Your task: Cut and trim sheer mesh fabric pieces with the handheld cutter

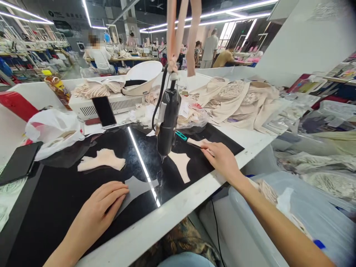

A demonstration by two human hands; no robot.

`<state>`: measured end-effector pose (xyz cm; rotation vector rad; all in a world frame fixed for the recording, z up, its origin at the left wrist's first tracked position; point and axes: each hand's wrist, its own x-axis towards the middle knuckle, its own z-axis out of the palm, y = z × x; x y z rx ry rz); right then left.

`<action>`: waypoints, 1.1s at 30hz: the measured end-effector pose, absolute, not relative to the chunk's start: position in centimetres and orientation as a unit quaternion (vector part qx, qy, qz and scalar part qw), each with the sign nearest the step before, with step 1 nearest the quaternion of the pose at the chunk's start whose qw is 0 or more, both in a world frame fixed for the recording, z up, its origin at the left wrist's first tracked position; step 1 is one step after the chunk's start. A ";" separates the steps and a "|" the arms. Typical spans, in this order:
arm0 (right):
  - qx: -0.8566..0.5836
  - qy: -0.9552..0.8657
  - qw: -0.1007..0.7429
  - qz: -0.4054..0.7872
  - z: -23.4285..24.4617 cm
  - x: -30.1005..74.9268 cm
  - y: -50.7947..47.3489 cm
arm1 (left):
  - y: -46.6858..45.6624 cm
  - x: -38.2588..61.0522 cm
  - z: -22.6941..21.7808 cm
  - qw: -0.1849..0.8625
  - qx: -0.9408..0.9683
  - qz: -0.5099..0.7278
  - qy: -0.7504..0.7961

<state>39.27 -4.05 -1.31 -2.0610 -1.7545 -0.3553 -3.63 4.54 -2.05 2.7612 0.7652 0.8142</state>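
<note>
My left hand lies flat, fingers together and stretched out, on a grey fabric piece on the black glossy work surface. My right hand reaches to the right side of the surface and pinches the edge of a small beige fabric piece. Between the hands hangs a black hand-held cutting tool on a cord, its tip just above the surface. A beige cut piece lies under the tool. Another beige piece lies at the left.
A phone leans against a white machine at the back. A second phone lies at left beside a white plastic bag. Beige fabric is heaped at back right. Clear bins with fabric stand at right. Other people work far behind.
</note>
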 end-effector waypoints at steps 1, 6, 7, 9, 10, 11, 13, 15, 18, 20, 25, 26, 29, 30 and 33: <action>-0.743 -0.627 0.193 -0.130 -1.5 39.6 -3.7 | 4.6 -3.7 -2.2 0.079 0.924 0.270 0.258; -0.761 -0.621 0.128 -0.136 -1.7 40.1 -2.2 | 4.9 -4.0 -2.6 0.068 0.928 0.260 0.258; -0.765 -0.619 0.115 -0.135 -1.7 40.1 -2.0 | 4.9 -4.0 -2.6 0.067 0.928 0.261 0.259; -0.774 -0.613 0.089 -0.133 -1.7 40.1 -1.8 | 5.0 -4.1 -2.7 0.068 0.927 0.260 0.260; -0.778 -0.610 0.077 -0.132 -1.7 40.1 -1.8 | 5.0 -4.1 -2.7 0.069 0.927 0.260 0.261; -0.781 -0.607 0.068 -0.130 -1.7 40.1 -1.8 | 5.0 -4.1 -2.7 0.070 0.927 0.259 0.261; -0.786 -0.603 0.056 -0.127 -1.8 40.2 -1.9 | 5.0 -4.1 -2.7 0.069 0.927 0.258 0.263; -0.789 -0.600 0.050 -0.123 -1.8 40.3 -1.9 | 5.0 -4.1 -2.7 0.069 0.926 0.261 0.264; -0.793 -0.597 0.047 -0.115 -1.9 40.5 -1.8 | 5.0 -4.1 -2.7 0.070 0.924 0.268 0.262; -0.796 -0.593 0.049 -0.108 -1.8 40.5 -1.8 | 4.9 -4.0 -2.6 0.068 0.924 0.272 0.260; -0.808 -0.579 0.063 -0.087 -1.6 40.6 -1.8 | 4.9 -3.9 -2.4 0.061 0.924 0.277 0.255; -0.809 -0.578 0.066 -0.082 -1.6 40.6 -1.8 | 4.9 -3.9 -2.4 0.060 0.925 0.277 0.255; -0.813 -0.574 0.076 -0.069 -1.5 40.6 -1.9 | 4.9 -3.8 -2.3 0.061 0.924 0.279 0.256; -0.813 -0.573 0.080 -0.064 -1.5 40.6 -1.9 | 4.8 -3.8 -2.3 0.062 0.923 0.280 0.257; -0.816 -0.568 0.092 -0.052 -1.6 40.8 -1.9 | 4.8 -3.8 -2.2 0.065 0.921 0.278 0.263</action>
